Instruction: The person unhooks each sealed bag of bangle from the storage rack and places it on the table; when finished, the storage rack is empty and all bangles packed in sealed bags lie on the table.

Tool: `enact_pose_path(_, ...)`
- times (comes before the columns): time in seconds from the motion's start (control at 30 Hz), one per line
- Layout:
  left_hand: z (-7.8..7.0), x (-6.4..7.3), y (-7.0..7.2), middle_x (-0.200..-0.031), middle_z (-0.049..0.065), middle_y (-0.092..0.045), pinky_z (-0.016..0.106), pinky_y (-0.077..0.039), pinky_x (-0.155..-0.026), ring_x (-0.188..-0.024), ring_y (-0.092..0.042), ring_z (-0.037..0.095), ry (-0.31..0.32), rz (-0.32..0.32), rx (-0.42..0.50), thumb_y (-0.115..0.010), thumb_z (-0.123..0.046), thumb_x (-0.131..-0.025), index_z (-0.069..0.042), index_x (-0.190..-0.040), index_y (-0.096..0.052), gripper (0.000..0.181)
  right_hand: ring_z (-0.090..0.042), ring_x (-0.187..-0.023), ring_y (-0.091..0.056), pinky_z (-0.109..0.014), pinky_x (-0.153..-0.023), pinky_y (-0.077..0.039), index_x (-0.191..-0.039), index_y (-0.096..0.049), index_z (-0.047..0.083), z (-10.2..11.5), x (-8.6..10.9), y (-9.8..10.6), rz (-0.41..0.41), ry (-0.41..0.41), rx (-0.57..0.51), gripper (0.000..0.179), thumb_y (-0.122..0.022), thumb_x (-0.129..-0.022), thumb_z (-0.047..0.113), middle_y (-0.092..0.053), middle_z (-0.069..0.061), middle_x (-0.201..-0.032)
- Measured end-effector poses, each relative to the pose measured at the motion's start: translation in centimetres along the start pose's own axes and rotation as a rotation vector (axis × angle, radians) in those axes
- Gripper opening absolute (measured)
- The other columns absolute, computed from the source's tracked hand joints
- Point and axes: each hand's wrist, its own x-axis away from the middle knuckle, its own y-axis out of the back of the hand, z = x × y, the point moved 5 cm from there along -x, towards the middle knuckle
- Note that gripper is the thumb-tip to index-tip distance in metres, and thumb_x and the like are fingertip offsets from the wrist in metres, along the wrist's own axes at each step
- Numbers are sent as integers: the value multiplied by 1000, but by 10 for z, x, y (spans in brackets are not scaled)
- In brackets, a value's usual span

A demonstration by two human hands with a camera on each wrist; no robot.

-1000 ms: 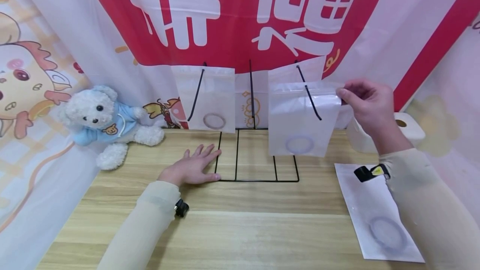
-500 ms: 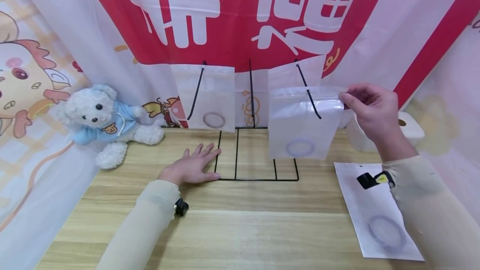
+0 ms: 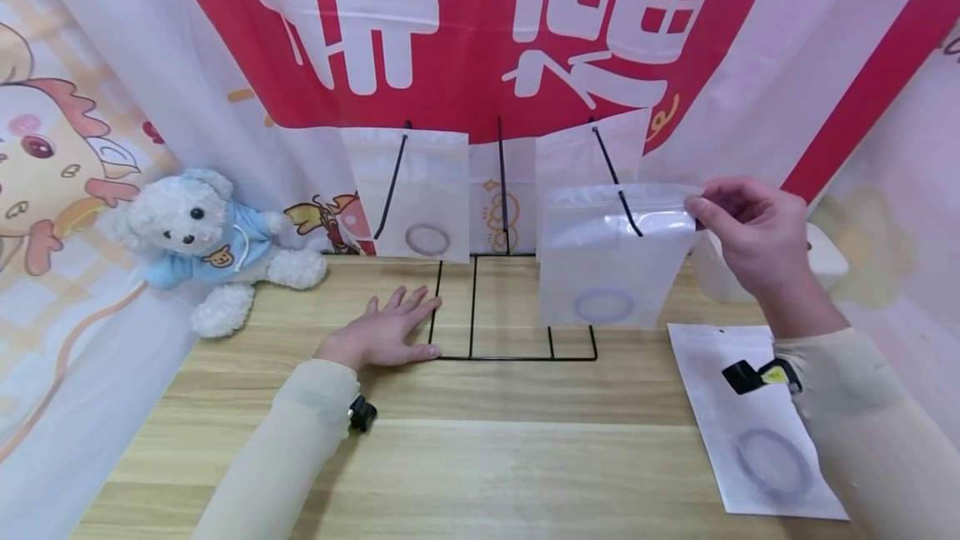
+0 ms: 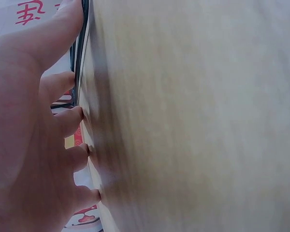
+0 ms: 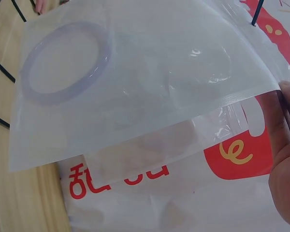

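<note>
With my right hand [image 3: 757, 244] I pinch the upper right corner of the front bag [image 3: 600, 261] between thumb and fingers, so the bag lies directly to the left of that hand and drops away below my grip. It hangs on the right prong [image 3: 630, 213] of the black wire rack [image 3: 517, 358]; the prong's free end shows in front of the bag's upper part. A pale ring [image 5: 105, 50] sits low inside it, well apart from my fingers. My left hand [image 3: 378, 332] rests palm down on the wooden table [image 3: 487, 457], holding nothing, its fingers spread; the thumb touches the rack's base at the near left corner, and a fingertip meets the side wire. That hand is well apart from the front bag, to its left and lower down. Just behind the front bag, the rear bag [image 3: 570, 158] hangs on the same prong, partly covered. The left bag [image 3: 435, 190] hangs on the other side of the rack, beyond my left hand. Nearer to me, the flat bag [image 3: 738, 407] lies on the table below my right hand, partly hidden by my sleeve [image 3: 862, 415].
</note>
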Motion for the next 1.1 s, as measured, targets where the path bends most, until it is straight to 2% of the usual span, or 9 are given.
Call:
enact_pose_path(0.33, 1, 0, 0, -183, 15, -11, 85, -4, -125, -166, -8, 53, 6, 10, 3, -59, -71, -101, -23, -175, -22, 95, -10, -83, -71, -11, -81, -61, -127, -77, 6, 0, 9, 4, -8, 32, -12, 30, -77, -101, 21, -75, 18, -98)
enact_pose_path(0.47, 0, 0, 0, -183, 15, -11, 85, -4, -125, -166, -8, 53, 6, 9, 3, -59, -70, -101, -23, -175, -22, 94, -9, -81, -71, -12, -79, -61, -124, -78, 6, 2, 13, 6, -11, 57, -32, 25, -77, -100, 13, -76, 17, -96)
enact_pose_path(0.77, -1, 1, 1, -183, 15, -11, 85, -4, -125, -166, -9, 54, 10, 12, 6, -59, -69, -102, -23, -175, -22, 94, -9, -82, -72, -12, -81, -61, -126, -77, 6, 4, 23, 9, -9, 48, -3, 27, -77, -100, 15, -76, 16, -103)
enact_pose_path(1.0, -1, 1, 1, -183, 16, -11, 85, -4, -125, -166, -9, 54, 10, 15, 9, -60, -69, -102, -23, -175, -22, 94, -7, -82, -72, -11, -80, -61, -126, -76, 2, 4, 30, 12, -11, 37, -5, 29, -78, -99, 13, -77, 16, -101)
enact_pose_path(1.1, -1, 0, 1, -183, 15, -11, 85, -4, -125, -166, -8, 54, 10, 16, 7, -59, -69, -102, -23, -175, -21, 94, -7, -80, -72, -11, -79, -60, -124, -76, 1, 4, 32, 13, -12, 43, -46, 27, -78, -99, 10, -77, 13, -98)
